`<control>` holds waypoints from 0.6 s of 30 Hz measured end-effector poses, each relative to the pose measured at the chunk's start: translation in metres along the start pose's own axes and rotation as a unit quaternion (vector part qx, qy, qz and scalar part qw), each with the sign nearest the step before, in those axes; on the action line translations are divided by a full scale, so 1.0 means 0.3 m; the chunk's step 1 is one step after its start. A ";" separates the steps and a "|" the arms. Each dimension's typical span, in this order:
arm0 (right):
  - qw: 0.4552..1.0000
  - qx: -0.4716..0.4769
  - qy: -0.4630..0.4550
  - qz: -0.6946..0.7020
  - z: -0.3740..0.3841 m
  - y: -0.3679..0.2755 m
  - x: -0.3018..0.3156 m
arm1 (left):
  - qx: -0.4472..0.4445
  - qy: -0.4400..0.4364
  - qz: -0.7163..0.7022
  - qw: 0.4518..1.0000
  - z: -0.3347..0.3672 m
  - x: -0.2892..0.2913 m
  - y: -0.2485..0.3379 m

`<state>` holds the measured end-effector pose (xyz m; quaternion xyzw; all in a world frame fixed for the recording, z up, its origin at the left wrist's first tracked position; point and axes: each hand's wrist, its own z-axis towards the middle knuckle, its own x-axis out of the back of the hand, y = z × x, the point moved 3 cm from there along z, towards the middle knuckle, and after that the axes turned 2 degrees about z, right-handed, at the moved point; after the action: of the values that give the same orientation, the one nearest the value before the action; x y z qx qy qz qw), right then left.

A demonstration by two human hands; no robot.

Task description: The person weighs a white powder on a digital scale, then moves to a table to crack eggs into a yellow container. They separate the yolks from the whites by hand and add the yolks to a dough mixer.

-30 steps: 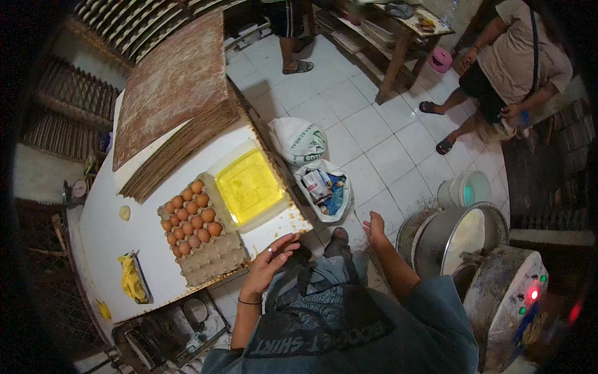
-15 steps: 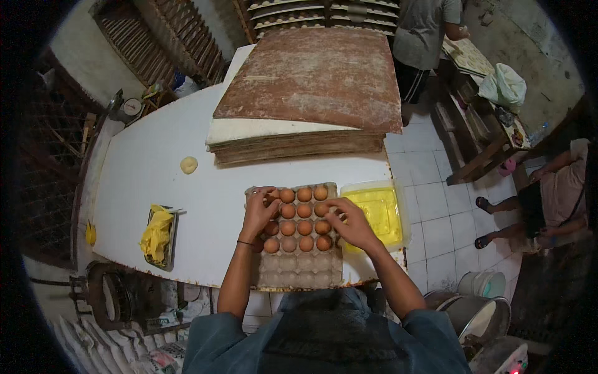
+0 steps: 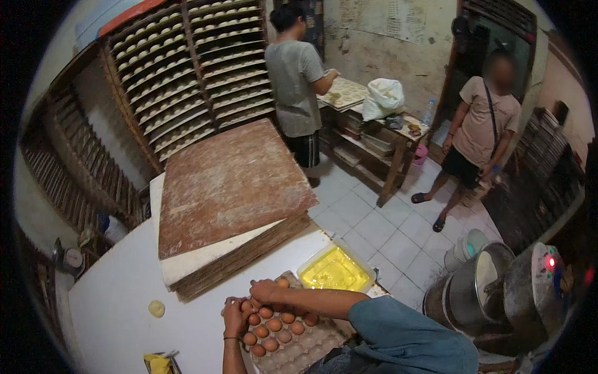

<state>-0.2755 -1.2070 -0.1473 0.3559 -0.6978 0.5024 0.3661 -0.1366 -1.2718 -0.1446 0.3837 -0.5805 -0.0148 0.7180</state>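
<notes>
Egg tray [image 3: 298, 340], grey moulded pulp, sits on the white table [image 3: 118, 293] right under both hands, partly filled with brown eggs [image 3: 274, 325]. Left hand [image 3: 235, 311] is at the tray's near-left corner, fingers curled over the eggs there; whether it actually grips one, cannot tell. Right hand [image 3: 263, 291] reaches across from the right, knuckles up, fingers bent down onto eggs at the far-left edge of the tray; grip also unclear, fingertips hidden. The two hands are almost touching each other. Right forearm lies over the tray's far row, blue sleeve [image 3: 405, 333] at the elbow. Just beyond the right forearm: clear plastic container [image 3: 336, 269] holding yellow liquid, next to the tray. Left of the left hand, on bare table: small pale dough disc [image 3: 156, 308]. Below the left hand at the table edge: something yellow [image 3: 159, 363], cut off by the frame. Beyond the hands: stack of floured wooden boards [image 3: 230, 193]. Right of the right arm, off the table: metal mixer bowl [image 3: 479, 287] on the tiled floor. Far side: rack of trays with dough pieces [image 3: 187, 68], one person in a grey shirt [image 3: 294, 75] at a wooden bench, another person [image 3: 476, 131] standing well apart to the right.
</notes>
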 end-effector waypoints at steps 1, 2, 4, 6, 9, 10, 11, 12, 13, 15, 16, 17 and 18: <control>1.000 -0.009 -0.020 0.018 -0.018 0.002 0.006 | -0.010 -0.009 0.018 1.000 0.017 0.001 0.004; 1.000 -0.003 0.018 0.004 -0.017 0.024 -0.012 | -0.023 -0.014 0.036 0.999 0.028 -0.007 -0.009; 0.998 0.001 0.060 -0.007 -0.028 0.014 -0.028 | -0.050 -0.003 0.057 0.997 0.035 -0.034 -0.033; 0.996 -0.006 0.084 -0.018 -0.027 -0.001 -0.053 | -0.093 0.039 0.064 0.993 0.033 -0.041 -0.038; 0.994 -0.037 0.094 0.047 -0.055 -0.038 -0.055 | -0.037 0.042 0.069 0.996 0.031 -0.063 -0.037; 0.996 -0.023 0.076 0.045 -0.073 -0.047 -0.040 | -0.072 0.111 0.059 0.989 0.022 -0.056 -0.016; 0.987 -0.029 0.119 0.107 -0.101 -0.026 -0.027 | -0.054 0.093 0.047 0.993 0.019 -0.054 0.022; 0.972 -0.031 0.160 0.168 -0.120 -0.014 -0.020 | -0.032 0.079 0.037 0.996 0.015 -0.037 0.059; 0.952 -0.033 0.202 0.227 -0.144 0.001 -0.021 | -0.012 0.064 0.027 0.998 0.014 -0.035 0.074; 0.878 -0.072 0.216 0.420 -0.225 0.060 -0.044 | 0.053 0.088 -0.073 0.992 -0.003 -0.068 0.013; 0.842 -0.112 0.178 0.496 -0.289 0.077 -0.043 | 0.083 0.128 -0.132 0.979 -0.038 -0.023 0.061; 0.684 -0.096 0.169 0.704 -0.372 0.070 -0.028 | 0.111 0.169 -0.189 0.961 -0.057 0.011 0.079; 0.480 -0.073 0.147 0.862 -0.463 0.067 -0.017 | 0.108 0.208 -0.259 0.937 -0.074 -0.019 0.002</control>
<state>-0.2692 -1.0678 -0.1290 -0.5315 -0.6244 0.5578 -0.1284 -0.1200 -1.2569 -0.1495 0.5907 -0.2972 -0.0570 0.7480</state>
